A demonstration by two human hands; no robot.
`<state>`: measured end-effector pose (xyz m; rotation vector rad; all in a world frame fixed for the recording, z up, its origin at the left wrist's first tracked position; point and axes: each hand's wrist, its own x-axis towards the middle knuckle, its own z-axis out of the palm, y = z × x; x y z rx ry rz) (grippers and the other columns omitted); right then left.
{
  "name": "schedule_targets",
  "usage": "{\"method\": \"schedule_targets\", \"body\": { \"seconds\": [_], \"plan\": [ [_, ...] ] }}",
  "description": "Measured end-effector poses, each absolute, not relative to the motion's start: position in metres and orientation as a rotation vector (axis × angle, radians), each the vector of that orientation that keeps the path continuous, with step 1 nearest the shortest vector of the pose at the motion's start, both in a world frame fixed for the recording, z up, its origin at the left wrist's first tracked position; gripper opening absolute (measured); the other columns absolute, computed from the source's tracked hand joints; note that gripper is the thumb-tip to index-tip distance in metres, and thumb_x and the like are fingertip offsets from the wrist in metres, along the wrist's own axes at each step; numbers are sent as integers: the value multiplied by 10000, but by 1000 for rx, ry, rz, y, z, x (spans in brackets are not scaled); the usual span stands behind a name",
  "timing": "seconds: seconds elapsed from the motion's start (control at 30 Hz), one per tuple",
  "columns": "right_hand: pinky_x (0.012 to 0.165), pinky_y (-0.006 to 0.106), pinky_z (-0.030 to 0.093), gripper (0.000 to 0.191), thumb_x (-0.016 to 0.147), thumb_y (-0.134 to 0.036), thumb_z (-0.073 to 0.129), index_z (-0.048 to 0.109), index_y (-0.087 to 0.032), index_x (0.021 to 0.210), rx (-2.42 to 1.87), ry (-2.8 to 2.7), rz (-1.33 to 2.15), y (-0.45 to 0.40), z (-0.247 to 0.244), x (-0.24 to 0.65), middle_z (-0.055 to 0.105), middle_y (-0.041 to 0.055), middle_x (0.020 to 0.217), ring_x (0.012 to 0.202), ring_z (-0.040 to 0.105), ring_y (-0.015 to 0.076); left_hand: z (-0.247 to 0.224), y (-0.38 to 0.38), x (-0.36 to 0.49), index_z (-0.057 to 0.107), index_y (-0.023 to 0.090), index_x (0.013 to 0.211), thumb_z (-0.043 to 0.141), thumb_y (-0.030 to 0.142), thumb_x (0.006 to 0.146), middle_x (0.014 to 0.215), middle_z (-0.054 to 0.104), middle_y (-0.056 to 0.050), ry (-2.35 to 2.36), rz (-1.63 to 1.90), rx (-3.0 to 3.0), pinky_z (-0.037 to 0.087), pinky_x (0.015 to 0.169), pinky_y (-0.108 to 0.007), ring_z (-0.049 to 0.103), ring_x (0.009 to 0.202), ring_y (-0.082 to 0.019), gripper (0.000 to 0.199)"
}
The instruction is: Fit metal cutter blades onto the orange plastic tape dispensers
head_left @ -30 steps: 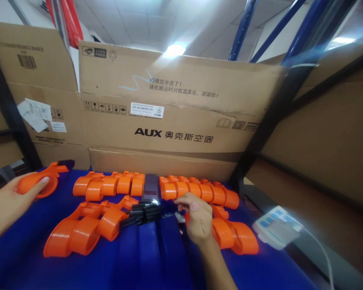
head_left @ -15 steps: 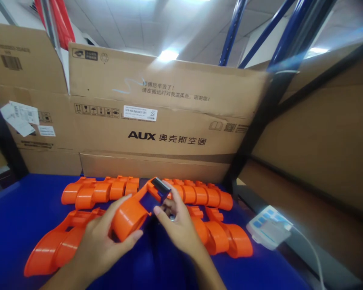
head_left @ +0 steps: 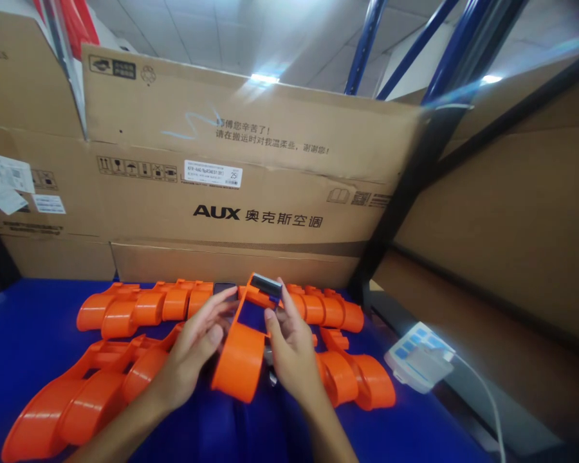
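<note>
An orange plastic tape dispenser (head_left: 241, 363), with a wide rounded band below and a rectangular frame above, stands tilted between my hands. A dark strip with a pale edge (head_left: 266, 285) crosses its top end. My right hand (head_left: 292, 347) grips the frame's right side, thumb in front and fingers partly hidden behind. Beside the dispenser's left side is my left hand (head_left: 197, 347), its fingers apart and the thumb free of the band; some fingertips pass behind the frame, so contact there cannot be made out. A small shiny metal piece (head_left: 272, 378) shows below my right hand.
Rows of similar orange dispensers (head_left: 38, 411) lie left and right on the blue table surface (head_left: 0, 360). A large cardboard sheet (head_left: 149, 218) stands behind. At right are a white-and-blue plastic box (head_left: 422, 357) with a white cable and a dark rack post (head_left: 390, 218).
My left hand has let go of the dispenser's band and moved slightly to its left. The dispenser has turned more upright in my right hand. The view has shifted slightly.
</note>
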<state>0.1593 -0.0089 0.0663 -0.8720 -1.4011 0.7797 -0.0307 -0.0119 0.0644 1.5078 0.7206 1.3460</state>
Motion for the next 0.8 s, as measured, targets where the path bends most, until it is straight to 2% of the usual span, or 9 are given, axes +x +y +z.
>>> {"method": "schedule_targets", "body": {
  "seconds": [0.13, 0.3, 0.43, 0.5, 0.6, 0.8],
  "plan": [
    [860, 395, 594, 556, 1018, -401, 566, 493, -234, 1543, -885, -1559, 690, -7, 62, 159, 733, 64, 951, 842, 698, 229, 66, -6, -18, 621, 237, 1412, 700, 471, 922, 1458, 636, -117, 717, 1382, 1334, 466, 1123, -422, 561, 1369, -335, 549],
    [639, 277, 513, 376, 1001, -333, 569, 667, -206, 1342, -957, -1661, 672, -14, 65, 156, 641, 0, 738, 630, 558, 157, 64, -4, -15, 685, 204, 1241, 725, 412, 915, 1309, 728, -106, 824, 1512, 1285, 487, 1091, -395, 654, 1255, -298, 389],
    [550, 227, 390, 249, 981, -251, 548, 720, -169, 1142, -996, -1693, 683, -20, 71, 155, 552, -30, 668, 577, 431, 117, 62, -7, -17, 695, 198, 1173, 735, 371, 911, 1241, 759, -104, 842, 1542, 1330, 547, 1001, -354, 715, 1142, -270, 317],
    [539, 219, 357, 258, 977, -209, 510, 728, -176, 1112, -1006, -1739, 675, -21, 73, 155, 511, -37, 662, 579, 404, 113, 61, -10, -17, 694, 197, 1184, 746, 356, 903, 1209, 772, -104, 844, 1537, 1352, 566, 973, -350, 735, 1097, -263, 327],
    [524, 211, 331, 288, 970, -183, 480, 728, -191, 1115, -1019, -1769, 646, -21, 75, 156, 501, -35, 676, 581, 388, 113, 62, -12, -16, 705, 186, 1185, 759, 351, 892, 1180, 785, -109, 852, 1534, 1375, 588, 947, -354, 748, 1068, -265, 341],
    [521, 214, 323, 250, 959, -188, 480, 729, -176, 950, -1057, -1756, 601, -22, 78, 156, 470, -28, 665, 591, 376, 119, 66, -15, -16, 715, 169, 1187, 759, 350, 894, 1167, 792, -113, 856, 1547, 1386, 598, 945, -359, 757, 1052, -264, 347]
  ]
}}
